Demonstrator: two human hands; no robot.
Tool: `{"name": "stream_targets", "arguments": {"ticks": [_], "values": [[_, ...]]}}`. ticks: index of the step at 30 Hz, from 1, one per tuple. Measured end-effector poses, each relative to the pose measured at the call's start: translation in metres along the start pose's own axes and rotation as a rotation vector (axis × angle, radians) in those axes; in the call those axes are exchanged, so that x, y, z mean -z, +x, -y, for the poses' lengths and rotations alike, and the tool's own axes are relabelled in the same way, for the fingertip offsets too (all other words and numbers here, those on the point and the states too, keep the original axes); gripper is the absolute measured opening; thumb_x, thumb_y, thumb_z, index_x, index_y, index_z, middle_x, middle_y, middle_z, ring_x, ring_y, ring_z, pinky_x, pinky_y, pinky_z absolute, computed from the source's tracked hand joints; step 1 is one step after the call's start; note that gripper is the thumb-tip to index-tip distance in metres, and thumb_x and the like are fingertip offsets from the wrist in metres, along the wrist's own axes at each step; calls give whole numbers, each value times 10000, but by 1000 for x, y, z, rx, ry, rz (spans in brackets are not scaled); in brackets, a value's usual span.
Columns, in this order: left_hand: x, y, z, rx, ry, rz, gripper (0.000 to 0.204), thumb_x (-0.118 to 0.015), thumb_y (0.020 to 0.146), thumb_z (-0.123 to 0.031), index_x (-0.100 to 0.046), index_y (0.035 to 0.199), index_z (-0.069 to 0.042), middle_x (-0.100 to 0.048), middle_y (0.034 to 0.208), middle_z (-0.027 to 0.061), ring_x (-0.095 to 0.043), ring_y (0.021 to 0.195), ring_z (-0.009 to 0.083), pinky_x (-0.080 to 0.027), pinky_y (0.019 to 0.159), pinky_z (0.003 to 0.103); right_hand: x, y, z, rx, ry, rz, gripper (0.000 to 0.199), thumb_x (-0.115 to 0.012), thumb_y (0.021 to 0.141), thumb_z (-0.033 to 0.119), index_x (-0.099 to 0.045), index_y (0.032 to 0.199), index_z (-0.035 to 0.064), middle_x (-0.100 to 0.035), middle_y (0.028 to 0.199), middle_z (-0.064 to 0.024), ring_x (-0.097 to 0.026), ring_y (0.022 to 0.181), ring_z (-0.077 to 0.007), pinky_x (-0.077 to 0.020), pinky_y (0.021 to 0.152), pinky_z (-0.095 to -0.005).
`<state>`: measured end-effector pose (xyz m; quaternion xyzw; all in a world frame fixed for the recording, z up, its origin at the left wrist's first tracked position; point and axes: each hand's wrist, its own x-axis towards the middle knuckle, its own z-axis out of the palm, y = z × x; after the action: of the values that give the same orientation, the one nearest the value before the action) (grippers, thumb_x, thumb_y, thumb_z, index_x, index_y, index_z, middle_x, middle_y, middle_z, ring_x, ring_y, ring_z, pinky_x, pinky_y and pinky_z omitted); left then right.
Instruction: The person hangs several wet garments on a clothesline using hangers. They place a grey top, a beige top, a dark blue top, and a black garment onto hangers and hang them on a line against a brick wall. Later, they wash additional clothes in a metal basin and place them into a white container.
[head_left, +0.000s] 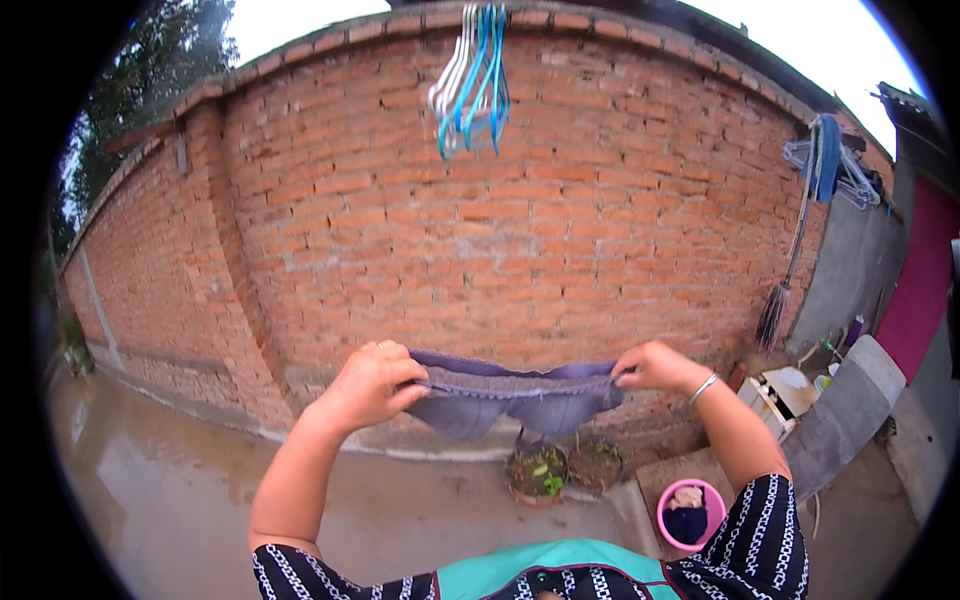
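Stretched out in front of me is a grey-purple bra (515, 398), held level between my two hands. My left hand (372, 385) pinches its left end, and my right hand (655, 368) grips the right end between thumb and fingers. Two cup shapes hang down below the taut upper edge. Behind the bra stands a brick wall (500, 270). White and blue clothes hangers (468, 100) hang in a bunch high above my hands.
A pink basin (716, 518) with dark and beige cloth stands low at the right. Two plant pots (535, 490) sit by the wall's foot. A mop (775, 315), more hangers (858, 185) and a white cabinet (778, 395) are at the right. The concrete floor (190, 470) looks wet.
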<state>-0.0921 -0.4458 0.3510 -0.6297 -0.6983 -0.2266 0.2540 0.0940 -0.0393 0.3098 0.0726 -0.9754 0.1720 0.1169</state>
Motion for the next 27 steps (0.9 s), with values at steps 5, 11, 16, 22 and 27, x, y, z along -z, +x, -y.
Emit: {"name": "stream_targets", "arguments": {"ticks": [5,11,16,22,27], "values": [[4,10,-25,6,124,169,139,-674,726,-185,-633,806,-80,-592,783,95,-588,805,293,-484,683,399,6,30,39,84,-150,-93,293,-648,761,204,-657,1035,101,-667,881,-135,-641,812,-264,-505,747,-356],[-33,15,-22,-102,219,548,175,-638,724,-222,-619,757,-52,-608,774,129,-601,780,319,-489,686,420,143,157,190,333,-180,-863,171,-560,847,173,-627,839,16,-641,821,-88,-586,712,-170,-479,660,-312],[-54,-8,-29,-127,155,530,172,-630,701,-228,-620,716,-57,-609,752,126,-609,746,323,-497,658,428,187,239,306,78,-559,-885,251,-553,816,252,-676,951,81,-664,951,-123,-631,913,-273,-495,784,-382],[-40,-27,-23,-99,122,491,184,-628,742,-244,-620,770,-62,-613,801,117,-609,784,313,-496,685,419,178,281,285,-221,-923,-530,255,-541,835,183,-665,1022,62,-656,1040,-106,-629,974,-269,-511,786,-388],[-32,-36,-11,-116,108,486,183,-628,756,-244,-610,784,-64,-608,808,112,-605,803,306,-490,694,416,177,275,255,-251,-827,-696,216,-553,806,103,-663,975,24,-640,1031,-177,-630,961,-300,-516,782,-406]]}}
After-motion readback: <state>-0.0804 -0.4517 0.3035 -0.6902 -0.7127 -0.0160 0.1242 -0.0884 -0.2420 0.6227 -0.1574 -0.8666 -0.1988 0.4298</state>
